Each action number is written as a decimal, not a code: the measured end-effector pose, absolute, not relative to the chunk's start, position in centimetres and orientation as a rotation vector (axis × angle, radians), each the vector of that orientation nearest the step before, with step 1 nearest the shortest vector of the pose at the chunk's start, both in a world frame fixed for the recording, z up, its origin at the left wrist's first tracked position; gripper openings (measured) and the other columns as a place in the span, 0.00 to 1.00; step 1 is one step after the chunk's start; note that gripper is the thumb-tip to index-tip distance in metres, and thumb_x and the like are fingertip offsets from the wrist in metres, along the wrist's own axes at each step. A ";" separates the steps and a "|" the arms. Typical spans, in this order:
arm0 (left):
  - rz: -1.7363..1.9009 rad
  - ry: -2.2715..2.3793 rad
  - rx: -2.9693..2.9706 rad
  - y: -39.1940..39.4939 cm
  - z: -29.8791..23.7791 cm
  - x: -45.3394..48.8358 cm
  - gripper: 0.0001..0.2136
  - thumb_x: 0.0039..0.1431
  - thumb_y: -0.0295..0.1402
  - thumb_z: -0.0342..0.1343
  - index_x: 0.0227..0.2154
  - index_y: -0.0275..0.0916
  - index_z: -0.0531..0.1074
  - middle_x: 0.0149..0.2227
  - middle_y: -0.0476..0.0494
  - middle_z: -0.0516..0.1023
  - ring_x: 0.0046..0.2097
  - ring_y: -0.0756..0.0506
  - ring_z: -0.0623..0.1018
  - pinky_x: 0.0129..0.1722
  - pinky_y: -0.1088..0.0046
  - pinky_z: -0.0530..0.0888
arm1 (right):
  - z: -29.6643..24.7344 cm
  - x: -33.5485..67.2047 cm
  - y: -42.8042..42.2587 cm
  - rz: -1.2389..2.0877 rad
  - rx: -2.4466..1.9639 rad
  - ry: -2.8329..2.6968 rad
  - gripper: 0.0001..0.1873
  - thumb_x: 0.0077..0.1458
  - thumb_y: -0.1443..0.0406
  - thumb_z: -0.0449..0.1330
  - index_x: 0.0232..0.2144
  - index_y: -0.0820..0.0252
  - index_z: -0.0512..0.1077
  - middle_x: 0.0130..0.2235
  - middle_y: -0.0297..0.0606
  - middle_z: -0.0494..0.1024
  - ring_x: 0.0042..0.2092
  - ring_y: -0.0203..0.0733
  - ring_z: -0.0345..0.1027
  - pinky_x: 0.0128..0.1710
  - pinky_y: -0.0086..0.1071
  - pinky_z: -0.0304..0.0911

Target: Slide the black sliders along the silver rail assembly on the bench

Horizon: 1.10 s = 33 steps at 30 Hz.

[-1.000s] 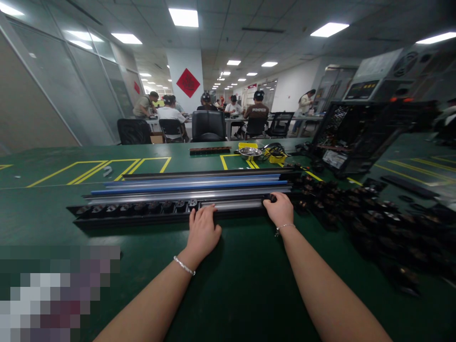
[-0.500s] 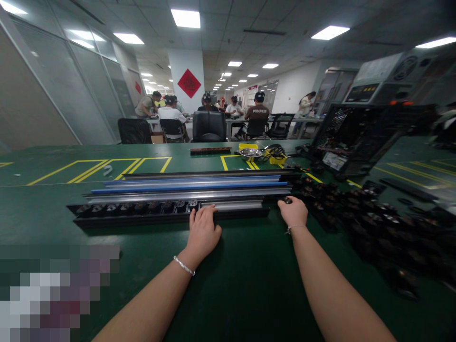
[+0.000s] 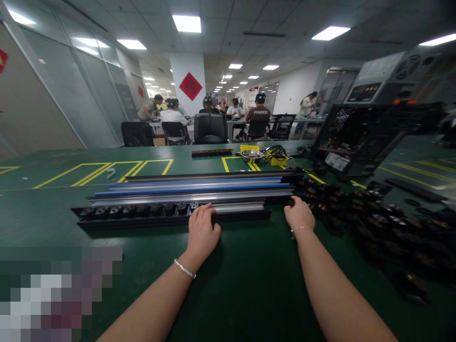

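Observation:
My left hand (image 3: pixel 204 229) lies over the near black rail (image 3: pixel 242 216), fingers stretched across it and thumb apart. Its fingertips touch the right end of a row of small round black parts (image 3: pixel 142 210) seated in the channel. Past that hand the channel shows a bare silvery strip (image 3: pixel 238 207). Off the rail's right end, my right hand (image 3: pixel 299 213) is closed, pinching a small black part (image 3: pixel 291 202) mostly hidden by the fingers. A heap of similar black parts (image 3: pixel 384 228) spreads to its right.
Behind the near rail lie silver and blue rails (image 3: pixel 195 185). Farther back are a brown-black strip (image 3: pixel 211 153), a metal bowl (image 3: pixel 252 155) and yellow trays with cables (image 3: pixel 278 154). An open computer case (image 3: pixel 351 137) stands at back right. Several people sit at far tables.
My right hand has shifted slightly right, toward the heap, with the black part still in its fingers. The left hand has stayed at the row's end. The view has tilted slightly.

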<state>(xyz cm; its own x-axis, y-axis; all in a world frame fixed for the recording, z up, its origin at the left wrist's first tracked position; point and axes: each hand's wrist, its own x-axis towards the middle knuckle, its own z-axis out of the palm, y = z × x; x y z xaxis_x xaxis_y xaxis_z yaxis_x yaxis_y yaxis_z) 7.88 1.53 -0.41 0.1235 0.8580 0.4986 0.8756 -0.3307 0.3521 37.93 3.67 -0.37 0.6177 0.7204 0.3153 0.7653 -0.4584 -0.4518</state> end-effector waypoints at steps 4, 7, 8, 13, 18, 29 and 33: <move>-1.061 -1.896 -2.120 1.5 -0.2 7.8 0.18 0.50 0.29 0.50 0.46 0.37 0.68 0.61 0.36 0.60 0.63 0.36 0.55 0.61 0.52 0.55 | -0.3 37.6 3.4 -0.231 -2.281 -1.198 0.24 0.51 0.68 0.48 0.50 0.59 0.70 0.47 0.51 0.72 0.48 0.54 0.62 0.43 0.45 0.61; -1.053 -1.988 -2.052 1.7 -0.5 7.8 0.22 0.49 0.30 0.51 0.50 0.35 0.65 0.63 0.34 0.55 0.65 0.35 0.50 0.61 0.50 0.52 | -0.3 37.3 3.2 -0.320 -2.241 -1.184 0.24 0.51 0.70 0.48 0.49 0.60 0.71 0.51 0.51 0.69 0.51 0.56 0.60 0.44 0.49 0.61; -1.042 -2.011 -2.051 1.8 -0.7 7.8 0.22 0.49 0.30 0.51 0.51 0.34 0.65 0.63 0.33 0.54 0.65 0.35 0.50 0.61 0.50 0.51 | -0.3 37.2 3.3 -0.355 -2.212 -1.186 0.24 0.51 0.70 0.48 0.49 0.62 0.71 0.51 0.51 0.69 0.51 0.56 0.59 0.45 0.50 0.60; -1.000 -2.037 -2.072 2.0 -1.1 7.8 0.24 0.50 0.31 0.51 0.52 0.33 0.64 0.64 0.32 0.53 0.65 0.34 0.49 0.61 0.49 0.50 | 0.0 35.5 3.9 -0.555 -1.967 -1.330 0.23 0.52 0.67 0.49 0.50 0.66 0.69 0.55 0.50 0.67 0.58 0.54 0.53 0.55 0.49 0.53; -0.968 -2.036 -2.104 2.0 -1.1 7.7 0.24 0.50 0.31 0.50 0.52 0.33 0.63 0.64 0.31 0.51 0.65 0.35 0.49 0.62 0.48 0.49 | 0.0 31.6 4.1 -0.500 -1.792 -1.716 0.25 0.57 0.63 0.46 0.54 0.66 0.65 0.60 0.45 0.62 0.62 0.47 0.48 0.59 0.42 0.48; -0.919 -2.012 -2.166 1.7 -0.7 7.9 0.24 0.51 0.31 0.48 0.52 0.33 0.63 0.64 0.34 0.53 0.65 0.36 0.51 0.61 0.45 0.48 | 0.2 29.5 3.6 -0.149 -1.824 -2.071 0.24 0.62 0.58 0.40 0.56 0.54 0.64 0.60 0.35 0.63 0.61 0.43 0.52 0.60 0.46 0.45; -0.911 -1.988 -2.183 1.7 -0.7 7.9 0.23 0.51 0.31 0.48 0.52 0.34 0.63 0.64 0.34 0.53 0.65 0.37 0.51 0.61 0.44 0.48 | 0.2 29.4 3.7 -0.134 -1.838 -2.071 0.25 0.62 0.58 0.39 0.56 0.54 0.64 0.60 0.34 0.62 0.62 0.43 0.51 0.60 0.46 0.44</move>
<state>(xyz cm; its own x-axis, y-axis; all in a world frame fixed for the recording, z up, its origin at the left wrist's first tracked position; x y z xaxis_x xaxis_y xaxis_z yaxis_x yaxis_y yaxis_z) 7.95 1.65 -0.71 -0.0010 0.8932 0.4496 0.9237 -0.1715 0.3427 29.40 3.65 0.24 -0.0828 0.9397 0.3319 0.9747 0.1458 -0.1696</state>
